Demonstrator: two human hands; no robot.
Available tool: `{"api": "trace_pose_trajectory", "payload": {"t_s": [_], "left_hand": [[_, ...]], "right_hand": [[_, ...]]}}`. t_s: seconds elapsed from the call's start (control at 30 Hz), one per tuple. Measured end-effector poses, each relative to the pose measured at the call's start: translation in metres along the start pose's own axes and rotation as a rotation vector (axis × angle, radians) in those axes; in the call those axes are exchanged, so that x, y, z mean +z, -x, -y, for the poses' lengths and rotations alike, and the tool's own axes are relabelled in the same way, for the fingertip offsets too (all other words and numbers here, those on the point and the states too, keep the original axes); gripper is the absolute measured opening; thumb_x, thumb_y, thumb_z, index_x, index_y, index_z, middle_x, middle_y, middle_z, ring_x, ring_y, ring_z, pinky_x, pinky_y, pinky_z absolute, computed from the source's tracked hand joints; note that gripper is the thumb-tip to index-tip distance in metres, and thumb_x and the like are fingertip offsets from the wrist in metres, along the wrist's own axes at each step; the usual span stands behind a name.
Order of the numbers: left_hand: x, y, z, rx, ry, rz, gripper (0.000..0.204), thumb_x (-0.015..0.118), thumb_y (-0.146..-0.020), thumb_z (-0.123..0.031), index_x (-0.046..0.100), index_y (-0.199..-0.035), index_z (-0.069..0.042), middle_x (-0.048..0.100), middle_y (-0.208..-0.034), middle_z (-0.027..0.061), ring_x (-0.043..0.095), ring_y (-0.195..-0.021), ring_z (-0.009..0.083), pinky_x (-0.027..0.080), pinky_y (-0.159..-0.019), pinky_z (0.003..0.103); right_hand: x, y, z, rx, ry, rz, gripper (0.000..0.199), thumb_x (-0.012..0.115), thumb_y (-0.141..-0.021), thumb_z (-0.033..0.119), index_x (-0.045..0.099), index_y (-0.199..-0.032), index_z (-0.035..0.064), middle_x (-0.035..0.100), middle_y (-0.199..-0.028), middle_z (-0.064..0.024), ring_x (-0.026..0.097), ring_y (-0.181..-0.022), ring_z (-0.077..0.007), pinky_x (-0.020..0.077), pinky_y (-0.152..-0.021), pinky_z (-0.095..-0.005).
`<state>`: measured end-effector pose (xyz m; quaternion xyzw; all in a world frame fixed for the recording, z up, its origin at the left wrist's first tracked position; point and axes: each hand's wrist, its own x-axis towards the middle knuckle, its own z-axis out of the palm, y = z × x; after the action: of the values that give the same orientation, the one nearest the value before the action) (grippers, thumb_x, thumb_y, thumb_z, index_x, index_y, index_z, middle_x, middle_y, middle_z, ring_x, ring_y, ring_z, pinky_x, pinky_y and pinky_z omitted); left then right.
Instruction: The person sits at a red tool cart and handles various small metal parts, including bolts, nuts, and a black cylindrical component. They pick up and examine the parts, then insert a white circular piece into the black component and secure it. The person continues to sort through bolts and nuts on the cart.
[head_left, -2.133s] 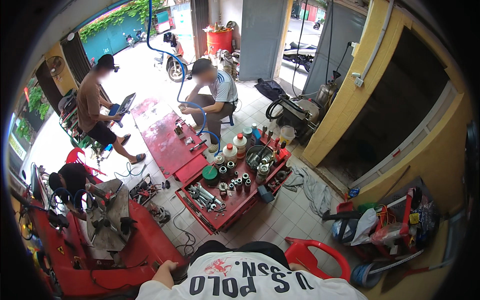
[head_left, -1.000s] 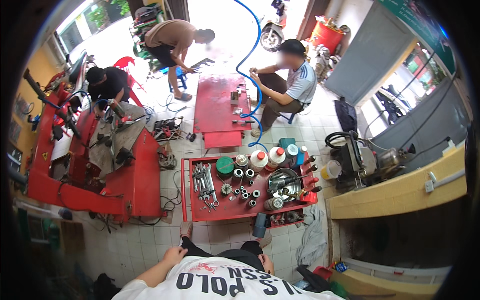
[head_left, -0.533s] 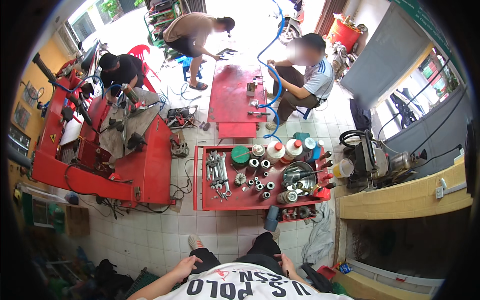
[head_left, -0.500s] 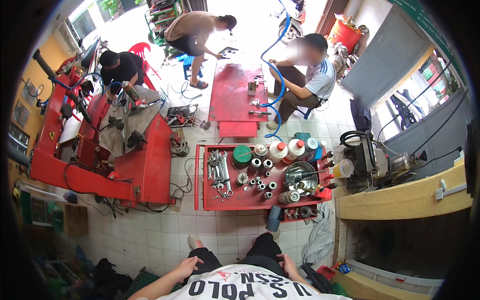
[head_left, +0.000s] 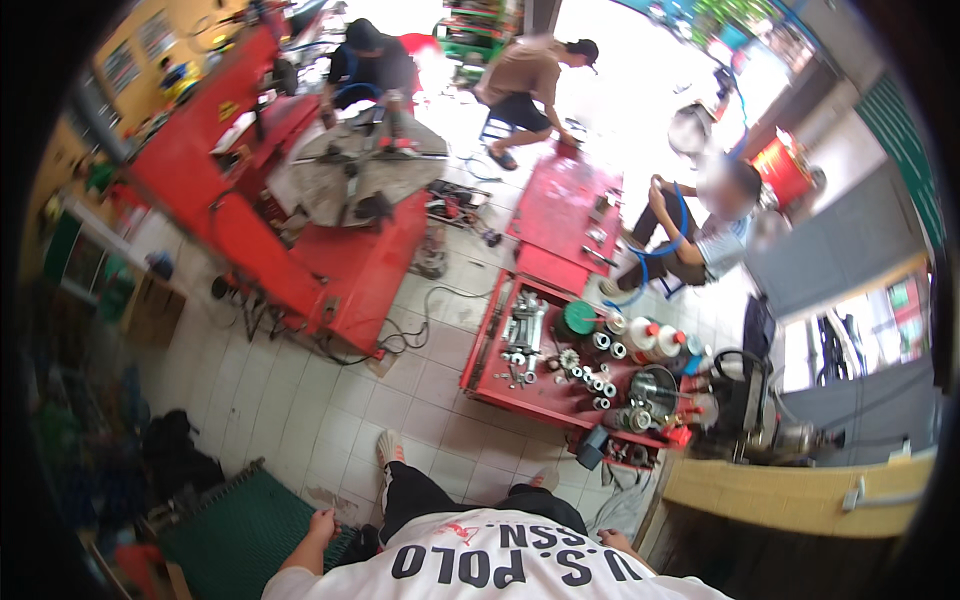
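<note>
— Green mat (head_left: 245,525) by left hand (head_left: 322,523)?
— Yes, just beside it; fingers curled loosely, holding nothing. Mat lies flat on tile, ribbed.
— Right hand (head_left: 612,541)?
— Barely shows past shirt, can't tell grip.
— Around?
— Red tray (head_left: 560,370) of tools ahead, sneaker (head_left: 388,450) between. Three people farther off.

Bare tiled floor (head_left: 300,400) ahead (red tool tray (head_left: 540,390) beyond)
</note>
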<state>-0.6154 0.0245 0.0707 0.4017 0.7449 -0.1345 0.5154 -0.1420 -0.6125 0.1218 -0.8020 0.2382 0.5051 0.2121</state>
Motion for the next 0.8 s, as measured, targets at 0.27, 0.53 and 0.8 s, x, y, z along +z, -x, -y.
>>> {"api": "trace_pose_trajectory", "payload": {"t_s": [0.27, 0.53, 0.8], "left_hand": [[0.099, 0.080, 0.114, 0.411, -0.689, 0.461, 0.052, 0.066, -0.090, -0.039, 0.072, -0.126, -0.003, 0.074, -0.121, 0.0240, 0.072, -0.113, 0.0398, 0.055, -0.097, 0.049], [0.157, 0.050, 0.059, 0.384, -0.273, 0.337, 0.052, 0.066, -0.090, -0.040, 0.072, -0.126, -0.003, 0.074, -0.120, 0.0240, 0.072, -0.112, 0.0398, 0.056, -0.096, 0.049], [0.164, 0.060, 0.079, 0.320, -0.220, 0.299, 0.052, 0.066, -0.091, -0.041, 0.071, -0.126, -0.003, 0.074, -0.119, 0.0241, 0.072, -0.111, 0.0397, 0.056, -0.095, 0.049]], "right_hand": [[0.046, 0.011, 0.130, -0.276, 0.286, -0.049, 0.074, 0.071, -0.097, 0.052, 0.058, -0.144, -0.0047, 0.076, -0.121, -0.0121, 0.070, -0.113, -0.0260, 0.0524, -0.101, -0.0372], [0.090, -0.002, 0.200, -0.517, 0.473, 0.034, 0.073, 0.070, -0.097, 0.052, 0.059, -0.141, -0.0052, 0.076, -0.121, -0.0145, 0.070, -0.113, -0.0284, 0.0523, -0.100, -0.0390], [0.119, 0.000, 0.219, -0.560, 0.548, 0.077, 0.072, 0.069, -0.097, 0.053, 0.059, -0.139, -0.0057, 0.075, -0.120, -0.0168, 0.070, -0.113, -0.0308, 0.0523, -0.100, -0.0407]]}}
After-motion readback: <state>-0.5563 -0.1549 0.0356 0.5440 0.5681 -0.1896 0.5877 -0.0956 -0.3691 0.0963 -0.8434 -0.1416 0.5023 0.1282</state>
